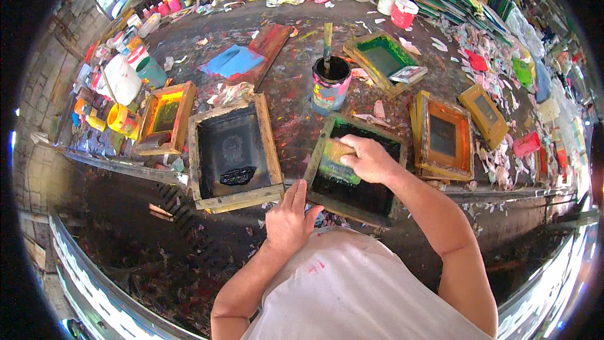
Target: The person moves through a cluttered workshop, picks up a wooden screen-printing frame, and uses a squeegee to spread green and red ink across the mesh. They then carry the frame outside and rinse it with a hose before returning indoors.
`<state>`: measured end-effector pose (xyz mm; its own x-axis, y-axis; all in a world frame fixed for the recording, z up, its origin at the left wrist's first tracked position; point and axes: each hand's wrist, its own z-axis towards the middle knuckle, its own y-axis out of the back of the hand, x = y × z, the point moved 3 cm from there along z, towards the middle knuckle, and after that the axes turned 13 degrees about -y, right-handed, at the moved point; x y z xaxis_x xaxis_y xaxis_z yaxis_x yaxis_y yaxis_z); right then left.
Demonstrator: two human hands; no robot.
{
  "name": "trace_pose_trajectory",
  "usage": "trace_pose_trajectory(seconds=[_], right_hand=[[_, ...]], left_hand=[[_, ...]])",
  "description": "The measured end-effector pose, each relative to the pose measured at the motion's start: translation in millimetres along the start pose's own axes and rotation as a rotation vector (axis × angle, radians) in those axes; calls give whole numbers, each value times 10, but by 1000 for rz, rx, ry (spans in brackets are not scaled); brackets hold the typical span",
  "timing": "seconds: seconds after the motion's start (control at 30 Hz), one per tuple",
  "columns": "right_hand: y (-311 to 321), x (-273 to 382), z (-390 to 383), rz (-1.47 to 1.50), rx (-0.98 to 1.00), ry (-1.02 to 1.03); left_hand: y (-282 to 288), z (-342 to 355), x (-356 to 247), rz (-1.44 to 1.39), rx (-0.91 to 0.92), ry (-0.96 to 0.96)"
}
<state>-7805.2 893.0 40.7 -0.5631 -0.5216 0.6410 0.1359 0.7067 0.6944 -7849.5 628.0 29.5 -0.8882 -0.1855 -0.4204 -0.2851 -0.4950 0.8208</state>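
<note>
My right hand (368, 158) is closed around a squeegee (337, 165) smeared with green and yellow. Its edge rests inside a wooden screen-printing frame (362, 215) whose mesh is dark with ink. Fingers extended, my left hand (291, 217) lies against the near left corner of that frame and holds nothing. Just to the left is a second wooden screen frame (272, 145), with a faint oval design on its mesh and a pool of wet black ink (238, 176). Beyond the frames stands a paint-streaked bucket (329, 96) of dark ink with a stick (328, 41) upright in it.
Screens with yellow (184, 110), green (358, 56) and orange (470, 145) ink surround the work. A reddish board (267, 56) lies behind, by a blue patch (231, 61). Paint tubs, including a white bucket (121, 80), line the left. Scraps (497, 75) litter the right.
</note>
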Motion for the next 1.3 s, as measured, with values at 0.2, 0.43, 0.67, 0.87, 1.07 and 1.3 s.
trace_pose_trajectory(seconds=[0.2,0.43,0.67,0.87,1.07,1.3], right_hand=[[-108,-117,-276,71,-42,149],[-28,-425,-91,381,180,55],[398,76,-37,442,100,148],[367,1015,-247,547,126,309],[-358,1938,-255,139,-108,641],[-1207,2191,-240,-172,-233,772]], left_hand=[[-38,-20,31,4,5,25],[-81,-36,71,31,-50,-14],[117,-118,73,-19,23,23],[720,-529,275,-202,-282,-63],[1248,-1215,967,-88,-664,203],[1002,-1476,1752,-947,-823,795]])
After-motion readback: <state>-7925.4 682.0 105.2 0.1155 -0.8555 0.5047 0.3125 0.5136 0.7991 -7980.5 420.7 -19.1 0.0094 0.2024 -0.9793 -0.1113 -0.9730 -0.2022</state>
